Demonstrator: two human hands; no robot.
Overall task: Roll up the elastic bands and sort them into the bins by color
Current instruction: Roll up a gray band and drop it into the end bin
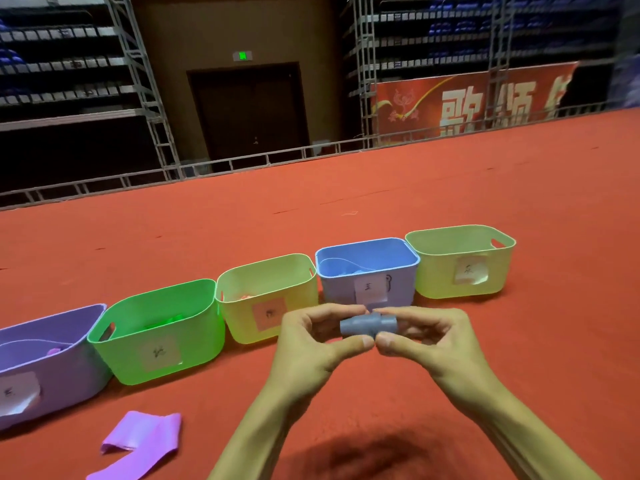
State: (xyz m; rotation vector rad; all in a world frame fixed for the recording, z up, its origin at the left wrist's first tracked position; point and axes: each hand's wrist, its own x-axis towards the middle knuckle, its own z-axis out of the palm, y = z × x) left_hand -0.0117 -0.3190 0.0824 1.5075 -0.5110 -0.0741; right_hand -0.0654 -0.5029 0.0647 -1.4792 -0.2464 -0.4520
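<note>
Both my hands hold a rolled grey-blue elastic band [367, 326] in the air in front of the bins. My left hand [311, 344] pinches its left end and my right hand [426, 337] pinches its right end, thumbs meeting below the roll. Five labelled bins stand in a row on the red floor: a purple bin [52, 375] at the left, a green bin [162, 341], a yellow bin [266, 299], a blue bin [367, 271] just behind the roll, and a second yellow bin [460, 265] at the right. A loose purple band [138, 441] lies flat at the lower left.
The red carpeted floor [346, 202] stretches far behind the bins to a metal rail [207, 168]. Beyond it are dark racks, a door and a red banner [485, 98]. Band pieces show inside the purple, green and blue bins.
</note>
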